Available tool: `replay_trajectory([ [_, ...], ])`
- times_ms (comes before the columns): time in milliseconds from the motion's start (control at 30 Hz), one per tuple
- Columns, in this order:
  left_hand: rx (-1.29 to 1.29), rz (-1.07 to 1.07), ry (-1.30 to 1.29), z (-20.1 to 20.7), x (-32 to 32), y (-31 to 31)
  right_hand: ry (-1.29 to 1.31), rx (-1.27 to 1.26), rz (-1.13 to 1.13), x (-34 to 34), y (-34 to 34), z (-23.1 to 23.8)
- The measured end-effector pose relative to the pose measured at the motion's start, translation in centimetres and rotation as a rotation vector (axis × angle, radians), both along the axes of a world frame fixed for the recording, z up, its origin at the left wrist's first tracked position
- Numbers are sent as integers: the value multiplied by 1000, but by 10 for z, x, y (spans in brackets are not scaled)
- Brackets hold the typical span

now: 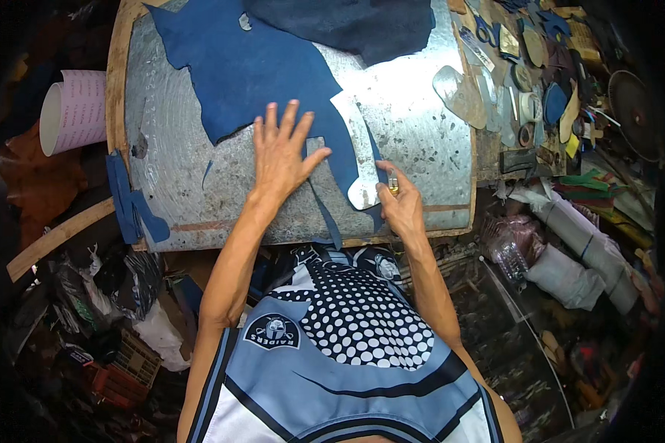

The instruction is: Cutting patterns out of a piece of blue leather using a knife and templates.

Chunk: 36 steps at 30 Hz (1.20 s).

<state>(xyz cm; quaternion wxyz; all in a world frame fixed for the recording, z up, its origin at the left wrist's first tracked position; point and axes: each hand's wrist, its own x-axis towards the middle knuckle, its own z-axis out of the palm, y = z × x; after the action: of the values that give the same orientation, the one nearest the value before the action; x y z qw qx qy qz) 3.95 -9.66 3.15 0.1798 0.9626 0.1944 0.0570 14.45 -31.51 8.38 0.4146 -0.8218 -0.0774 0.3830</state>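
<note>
A large piece of blue leather lies on the grey metal-topped board. My left hand rests near its lower edge, palm down, fingers spread and nothing gripped. A curved white pattern piece, widening at its near end, lies over a strip of the blue material. Beside that end, my right hand is closed around a short tool with a silver and yellowish part. The tool's kind and tip are hidden by the fingers. Narrow blue offcuts run along the board below the pattern piece.
A darker blue-black leather piece overlaps the far side. Shears, tape rolls and several pattern pieces crowd the right. A pink-white roll stands at the left. Blue scraps hang over the board's left corner.
</note>
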Motion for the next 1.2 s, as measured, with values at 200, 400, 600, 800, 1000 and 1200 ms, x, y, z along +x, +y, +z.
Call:
replay_trajectory([
  [200, 6, 151, 62, 2, -33, 16, 23, -30, 10, 1, 5, 5],
  [400, -44, 150, -40, 6, -17, 12, 47, -42, -7, 2, 10, 12],
  [600, -103, -106, -125, 5, 30, -1, 43, -18, -24, 3, 10, 6],
  [800, -87, -105, -107, -3, 31, -4, -55, -95, 79, 4, 9, 3],
  [1000, -85, -114, -134, -6, 34, -7, -151, -52, 106, 6, 7, 1],
  [1200, -28, -102, -152, -15, 34, -1, -222, -211, 299, 13, -11, 22],
])
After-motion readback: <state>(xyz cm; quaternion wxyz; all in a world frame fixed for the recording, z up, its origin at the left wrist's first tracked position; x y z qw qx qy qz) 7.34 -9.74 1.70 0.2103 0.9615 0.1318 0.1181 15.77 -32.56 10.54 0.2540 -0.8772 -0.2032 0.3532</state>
